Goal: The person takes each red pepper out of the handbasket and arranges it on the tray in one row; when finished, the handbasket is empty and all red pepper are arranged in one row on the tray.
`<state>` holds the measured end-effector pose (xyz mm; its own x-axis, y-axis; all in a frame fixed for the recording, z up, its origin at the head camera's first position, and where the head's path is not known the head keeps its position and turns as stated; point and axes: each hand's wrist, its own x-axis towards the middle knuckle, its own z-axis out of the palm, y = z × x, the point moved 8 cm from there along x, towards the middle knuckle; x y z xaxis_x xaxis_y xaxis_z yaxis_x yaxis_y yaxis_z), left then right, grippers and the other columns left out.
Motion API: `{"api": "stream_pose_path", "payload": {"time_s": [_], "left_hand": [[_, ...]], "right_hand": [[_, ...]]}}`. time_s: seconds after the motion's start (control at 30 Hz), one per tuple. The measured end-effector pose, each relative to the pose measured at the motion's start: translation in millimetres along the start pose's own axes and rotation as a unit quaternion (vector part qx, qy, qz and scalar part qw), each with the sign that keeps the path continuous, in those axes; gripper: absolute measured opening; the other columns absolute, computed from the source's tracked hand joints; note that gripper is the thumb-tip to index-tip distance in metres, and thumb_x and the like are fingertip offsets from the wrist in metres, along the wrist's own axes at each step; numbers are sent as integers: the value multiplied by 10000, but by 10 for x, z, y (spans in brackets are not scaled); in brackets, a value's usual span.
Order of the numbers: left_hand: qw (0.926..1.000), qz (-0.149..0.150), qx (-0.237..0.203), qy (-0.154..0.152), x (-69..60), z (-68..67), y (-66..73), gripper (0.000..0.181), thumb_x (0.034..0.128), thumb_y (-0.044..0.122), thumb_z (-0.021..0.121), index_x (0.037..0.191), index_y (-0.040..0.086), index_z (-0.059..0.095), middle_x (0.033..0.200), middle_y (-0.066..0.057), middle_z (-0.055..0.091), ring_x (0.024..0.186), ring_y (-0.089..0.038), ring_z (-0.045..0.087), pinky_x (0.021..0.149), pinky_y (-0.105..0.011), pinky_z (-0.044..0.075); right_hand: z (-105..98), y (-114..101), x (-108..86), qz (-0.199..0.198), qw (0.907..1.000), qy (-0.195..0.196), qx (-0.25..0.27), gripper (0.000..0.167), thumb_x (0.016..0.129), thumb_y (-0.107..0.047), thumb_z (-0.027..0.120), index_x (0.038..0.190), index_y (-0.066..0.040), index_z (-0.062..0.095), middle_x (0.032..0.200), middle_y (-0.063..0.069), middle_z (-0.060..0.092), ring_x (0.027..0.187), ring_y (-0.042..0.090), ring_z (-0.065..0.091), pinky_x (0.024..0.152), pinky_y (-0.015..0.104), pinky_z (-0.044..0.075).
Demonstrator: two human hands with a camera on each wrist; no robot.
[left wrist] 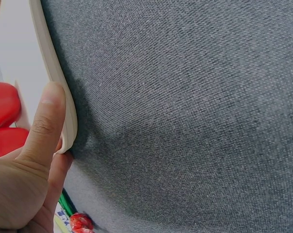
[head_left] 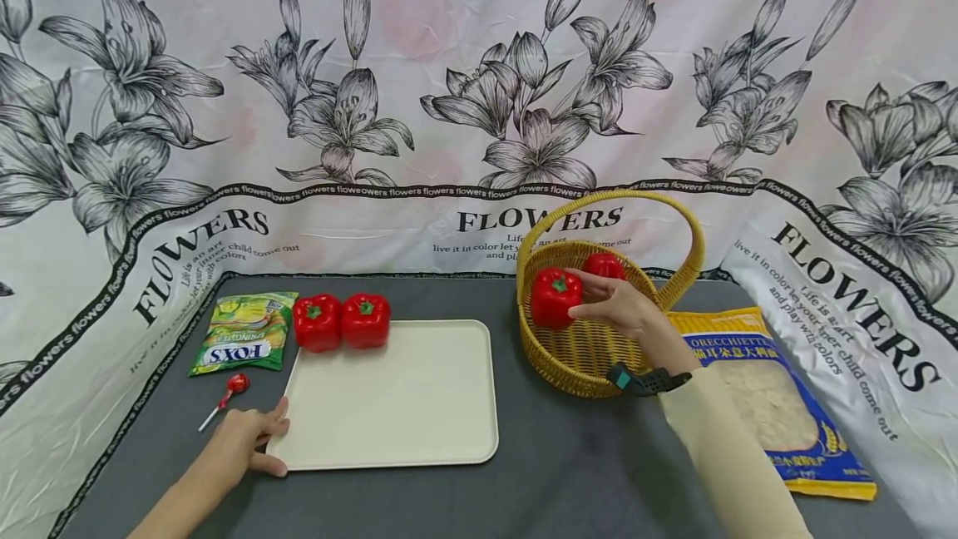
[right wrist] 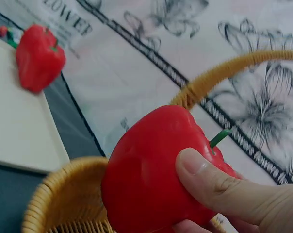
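Observation:
My right hand grips a red bell pepper above the opening of a yellow wicker basket. In the right wrist view the thumb presses on the side of the pepper, near its green stem. Inside the basket, a second red bell pepper shows partly behind my fingers. My left hand pinches the near left corner of a cream tray, its thumb on the rim. Two more red bell peppers stand side by side at the tray's far left corner.
Left of the tray lie a green and yellow FOX'S bag and a red lollipop. A blue and yellow bag of orecchiette lies right of the basket, whose tall handle arches upward. A flower-printed cloth hangs behind.

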<state>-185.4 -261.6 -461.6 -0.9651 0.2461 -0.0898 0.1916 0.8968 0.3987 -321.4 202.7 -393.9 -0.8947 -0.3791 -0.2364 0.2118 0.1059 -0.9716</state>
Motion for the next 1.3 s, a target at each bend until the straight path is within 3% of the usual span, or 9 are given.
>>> {"api": "stream_pose_path", "payload": {"time_s": [0.1,0.33,0.47,0.63,0.97,1.17,1.3], "left_hand": [[10000,-23,0,-25,4,6,-3,648,494,280,856,1002,-95,706,1066,-292,642,940,-424,652,712,-453,538],[9999,-120,-11,-76,8,-3,-14,652,508,284,852,1012,-99,701,1028,-273,662,929,-408,659,711,-460,536],[9999,-125,45,-51,7,-33,-19,644,490,268,864,998,-96,707,1063,-298,639,927,-422,655,714,-458,536],[10000,29,60,22,-9,-49,-6,636,480,262,867,983,-95,712,1053,-291,646,913,-418,661,702,-443,536],[9999,103,-23,-38,-8,-8,29,648,503,273,857,1001,-110,697,1000,-227,688,942,-415,653,718,-443,535],[10000,15,-45,-20,-7,-15,20,660,511,259,859,1022,-120,683,987,-212,696,943,-400,658,724,-446,535],[10000,21,-79,3,-13,-4,17,653,514,253,855,1024,-117,685,1001,-209,694,942,-389,661,722,-435,537]], "right_hand": [[47,-52,-113,-100,9999,20,-108,678,898,22,627,1484,-9,286,1485,278,313,1334,409,357,935,372,470],[186,-150,-288,-154,9999,-28,-45,654,871,14,667,1457,-52,386,1418,211,463,1143,207,564,903,357,496],[337,-181,-279,-250,9994,-173,-140,663,871,24,662,1462,-40,368,1423,218,453,1176,249,552,879,349,511],[553,-177,-178,-402,9986,-319,-114,656,858,62,655,1449,-14,380,1422,228,444,1284,365,458,857,363,521],[1044,-153,85,-353,9959,-695,469,634,841,175,591,1428,41,392,1409,247,448,1306,403,419,870,396,508],[1330,-86,329,-132,9962,-646,573,612,839,180,592,1410,22,437,1381,235,488,1267,393,469,907,480,466],[1462,47,515,-7,9978,-554,365,604,826,158,629,1390,5,476,1361,220,518,1241,374,502,909,480,469]]}}
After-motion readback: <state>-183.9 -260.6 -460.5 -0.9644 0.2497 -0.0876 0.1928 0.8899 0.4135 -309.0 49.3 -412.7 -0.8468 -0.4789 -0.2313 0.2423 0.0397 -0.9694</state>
